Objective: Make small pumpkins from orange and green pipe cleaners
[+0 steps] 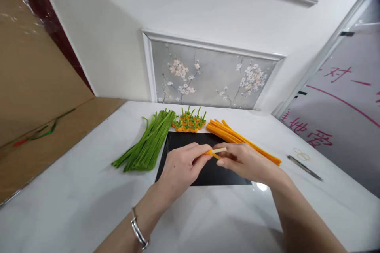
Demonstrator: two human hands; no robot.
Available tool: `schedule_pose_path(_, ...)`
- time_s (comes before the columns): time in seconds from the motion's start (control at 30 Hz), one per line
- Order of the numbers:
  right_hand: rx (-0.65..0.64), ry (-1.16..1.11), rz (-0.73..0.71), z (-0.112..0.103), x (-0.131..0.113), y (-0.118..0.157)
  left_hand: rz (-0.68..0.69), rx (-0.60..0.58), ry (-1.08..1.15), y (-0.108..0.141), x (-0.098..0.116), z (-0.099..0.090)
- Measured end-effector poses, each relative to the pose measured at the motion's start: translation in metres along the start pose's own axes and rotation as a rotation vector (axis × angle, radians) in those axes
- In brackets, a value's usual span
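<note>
Above a black mat [204,178], my left hand [182,164] pinches a pale stick [220,150] with an orange pipe cleaner [209,152] wound about it. The stick's bare end points right. My right hand [242,160] has thumb and fingers closed on the loose end of the same orange pipe cleaner, just right of the stick. To the left lies a thick bundle of green pipe cleaners [151,142]. Behind my right hand is a bundle of orange pipe cleaners [237,136]. Several small orange pieces with green tops [190,121] stand grouped behind the mat.
Tweezers [304,167] and thin pale loops [301,154] lie at the right on the white table [89,201]. A wall with a framed flower panel [210,75] closes off the back. Cardboard [44,126] is at the left, a whiteboard [335,106] at the right.
</note>
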State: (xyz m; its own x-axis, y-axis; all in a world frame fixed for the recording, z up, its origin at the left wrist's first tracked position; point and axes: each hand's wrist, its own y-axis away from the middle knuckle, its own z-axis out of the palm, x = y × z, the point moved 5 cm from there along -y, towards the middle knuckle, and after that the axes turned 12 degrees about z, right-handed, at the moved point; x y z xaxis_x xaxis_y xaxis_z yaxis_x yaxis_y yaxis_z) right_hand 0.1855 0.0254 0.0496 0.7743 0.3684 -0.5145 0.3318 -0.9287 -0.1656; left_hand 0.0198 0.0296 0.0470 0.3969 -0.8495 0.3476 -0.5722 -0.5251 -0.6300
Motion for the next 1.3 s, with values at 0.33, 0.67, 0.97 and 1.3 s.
schedule_pose_path(0.33, 0.272, -0.170, -0.160, 0.006, -0.011, -0.002, -0.046, -0.059, 0.180, -0.002, -0.001, 0.003)
schedule_pose_path(0.67, 0.265, -0.122, -0.040, 0.011, -0.003, -0.005, -0.122, 0.042, 0.249, -0.003, -0.010, -0.002)
schedule_pose_path(0.97, 0.122, 0.099, -0.032, 0.019, -0.012, 0.004, -0.197, 0.112, 0.020, 0.000, -0.023, -0.010)
schedule_pose_path(1.3, 0.324, 0.116, -0.223, 0.002, -0.021, 0.018, -0.171, -0.045, -0.305, 0.003, -0.018, -0.006)
